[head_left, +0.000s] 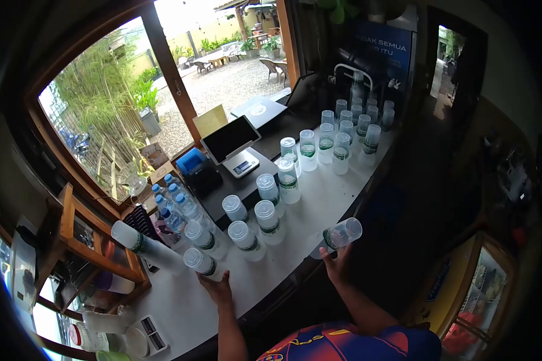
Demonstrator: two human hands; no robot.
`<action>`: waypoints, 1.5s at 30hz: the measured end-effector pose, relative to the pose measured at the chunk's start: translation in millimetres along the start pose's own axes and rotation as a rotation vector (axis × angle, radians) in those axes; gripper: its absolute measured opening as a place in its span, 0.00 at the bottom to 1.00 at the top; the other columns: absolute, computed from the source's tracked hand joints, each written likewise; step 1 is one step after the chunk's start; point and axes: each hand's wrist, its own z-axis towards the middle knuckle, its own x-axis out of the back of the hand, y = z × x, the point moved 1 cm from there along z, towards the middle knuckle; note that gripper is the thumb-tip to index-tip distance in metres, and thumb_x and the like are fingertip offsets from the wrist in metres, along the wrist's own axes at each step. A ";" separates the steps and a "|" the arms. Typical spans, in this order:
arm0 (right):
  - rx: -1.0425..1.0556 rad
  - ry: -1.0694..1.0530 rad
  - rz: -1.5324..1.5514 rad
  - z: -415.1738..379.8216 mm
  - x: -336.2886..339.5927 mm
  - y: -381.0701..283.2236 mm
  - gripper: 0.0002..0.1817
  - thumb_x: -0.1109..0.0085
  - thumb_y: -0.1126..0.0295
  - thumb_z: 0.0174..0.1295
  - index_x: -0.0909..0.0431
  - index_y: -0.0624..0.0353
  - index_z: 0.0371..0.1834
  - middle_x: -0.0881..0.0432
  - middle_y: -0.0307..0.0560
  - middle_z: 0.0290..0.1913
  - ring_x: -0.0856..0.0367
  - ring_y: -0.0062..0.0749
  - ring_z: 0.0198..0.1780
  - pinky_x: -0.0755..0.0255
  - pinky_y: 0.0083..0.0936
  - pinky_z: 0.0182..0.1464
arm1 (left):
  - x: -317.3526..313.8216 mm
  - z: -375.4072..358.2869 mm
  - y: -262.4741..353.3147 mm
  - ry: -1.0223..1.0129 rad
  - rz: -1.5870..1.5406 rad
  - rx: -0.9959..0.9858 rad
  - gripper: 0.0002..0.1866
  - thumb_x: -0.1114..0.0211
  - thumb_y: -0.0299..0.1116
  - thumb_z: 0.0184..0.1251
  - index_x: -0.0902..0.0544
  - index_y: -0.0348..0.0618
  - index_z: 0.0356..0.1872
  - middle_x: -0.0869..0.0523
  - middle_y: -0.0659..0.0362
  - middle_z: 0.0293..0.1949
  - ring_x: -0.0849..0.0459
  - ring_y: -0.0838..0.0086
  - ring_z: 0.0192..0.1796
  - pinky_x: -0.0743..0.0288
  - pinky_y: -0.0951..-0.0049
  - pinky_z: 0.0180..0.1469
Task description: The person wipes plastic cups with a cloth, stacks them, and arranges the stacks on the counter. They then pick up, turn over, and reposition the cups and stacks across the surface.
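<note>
My left hand [218, 289] is at the counter's front edge, wrapped round the lower part of a clear plastic cup [200, 261] with a green band. That cup stands upside down at the near end of the rows. Further right, my right hand [338, 265] grips another clear plastic cup [342, 233], tilted over the counter edge. Several similar upturned plastic cups [270, 222] stand in rows along the white counter [304, 240]. Left of my left hand, a tall stack of nested cups [140, 242] leans to the left.
Small water bottles with blue caps [173, 201] stand behind the cups. A tablet on a stand [232, 141] sits beyond, by the window. A wooden shelf [72, 222] and a small scale [153, 334] are at left. A glass-fronted cabinet [479, 289] stands at lower right.
</note>
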 end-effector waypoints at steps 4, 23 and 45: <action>0.112 0.026 -0.154 109.5 53.0 10.1 0.51 0.25 0.60 0.61 0.50 0.65 0.79 0.34 0.61 0.71 0.32 0.52 0.74 0.39 0.48 0.76 | -6.8 -18.6 -28.1 0.251 0.102 0.013 0.55 0.34 0.61 0.70 0.52 0.29 0.79 0.41 0.35 0.75 0.41 0.40 0.77 0.47 0.44 0.78; 0.032 -0.405 -0.523 250.0 -2.8 126.0 0.49 0.26 0.57 0.61 0.49 0.63 0.76 0.33 0.70 0.67 0.31 0.65 0.70 0.34 0.50 0.71 | -10.4 -57.4 48.5 0.160 0.440 0.082 0.50 0.35 0.67 0.68 0.37 0.26 0.70 0.30 0.34 0.64 0.32 0.39 0.67 0.35 0.41 0.69; -0.008 -1.316 -0.397 247.1 -28.3 83.1 0.52 0.20 0.59 0.54 0.42 0.63 0.78 0.30 0.64 0.71 0.32 0.60 0.73 0.35 0.45 0.74 | -27.7 -47.5 118.2 0.735 0.571 0.162 0.20 0.45 0.37 0.81 0.34 0.34 0.64 0.29 0.46 0.61 0.26 0.56 0.58 0.31 0.56 0.62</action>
